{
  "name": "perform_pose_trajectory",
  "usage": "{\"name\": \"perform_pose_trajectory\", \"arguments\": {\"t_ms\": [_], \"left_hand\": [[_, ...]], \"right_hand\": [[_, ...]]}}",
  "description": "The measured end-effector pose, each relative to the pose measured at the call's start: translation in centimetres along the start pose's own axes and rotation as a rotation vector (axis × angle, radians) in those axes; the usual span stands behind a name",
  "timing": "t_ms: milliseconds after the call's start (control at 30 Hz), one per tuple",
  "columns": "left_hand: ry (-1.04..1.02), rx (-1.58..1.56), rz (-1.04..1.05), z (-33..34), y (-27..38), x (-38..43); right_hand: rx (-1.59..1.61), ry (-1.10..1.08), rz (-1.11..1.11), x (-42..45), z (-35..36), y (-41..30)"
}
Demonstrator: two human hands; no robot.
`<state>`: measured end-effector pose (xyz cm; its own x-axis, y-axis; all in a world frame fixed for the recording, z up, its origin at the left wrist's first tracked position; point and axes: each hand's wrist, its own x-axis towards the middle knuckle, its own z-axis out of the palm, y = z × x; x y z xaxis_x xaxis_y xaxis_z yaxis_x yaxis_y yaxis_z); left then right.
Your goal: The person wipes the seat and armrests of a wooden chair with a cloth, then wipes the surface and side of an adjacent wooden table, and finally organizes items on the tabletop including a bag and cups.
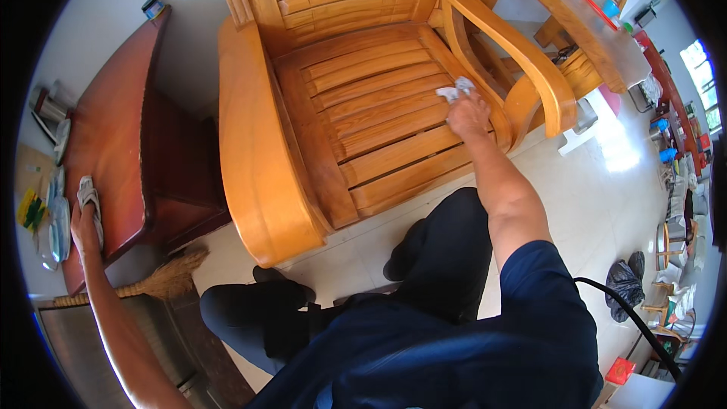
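Note:
A wooden armchair [386, 91] with a slatted seat stands before me. On the right part of its seat rests my right hand [470, 115], closed on a crumpled white cloth [456, 88] that sticks out past the fingers. Far to the left, my left hand [85, 230] holds a folded grey-white cloth [89, 196] on the top of a reddish-brown wooden table [116, 142]. The fingers of that hand are partly hidden by the cloth.
A straw broom [170, 275] lies by the table's near end. Plastic-wrapped things [58, 221] line its left edge, and a small tin [152, 7] stands at its far corner. Right of the chair are a long wooden table [568, 11], a white plastic stool [588, 119] and a black plastic bag [625, 287].

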<state>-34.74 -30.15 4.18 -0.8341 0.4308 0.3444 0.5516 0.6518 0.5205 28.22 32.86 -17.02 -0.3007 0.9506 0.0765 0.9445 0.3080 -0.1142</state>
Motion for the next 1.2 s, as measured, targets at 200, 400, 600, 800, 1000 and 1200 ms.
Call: {"name": "perform_pose_trajectory", "arguments": {"t_ms": [200,400,600,800,1000,1200], "left_hand": [[-0.033,0.004,-0.016,0.3,0.4,-0.3],[-0.012,0.046,-0.028,0.5,0.9,-0.1],[-0.025,0.028,0.001,0.8,0.1,0.4],[-0.041,0.006,-0.056,0.0,0.6,-0.2],[-0.015,-0.013,-0.036,0.6,1.3,-0.3],[-0.058,-0.123,-0.038,0.2,0.3,-0.6]], "right_hand": [[-0.085,-0.065,0.235,1.3,-0.3,-1.8],[0.000,-0.126,-0.209,-1.3,0.7,-12.9],[0.299,0.039,-0.685,-10.3,4.5,-25.8],[0.285,-0.226,-0.691,-6.2,4.3,-22.3],[-0.038,-0.117,-0.071,2.7,0.8,-4.9],[-0.049,-0.054,0.146,6.9,1.2,2.4]]}}
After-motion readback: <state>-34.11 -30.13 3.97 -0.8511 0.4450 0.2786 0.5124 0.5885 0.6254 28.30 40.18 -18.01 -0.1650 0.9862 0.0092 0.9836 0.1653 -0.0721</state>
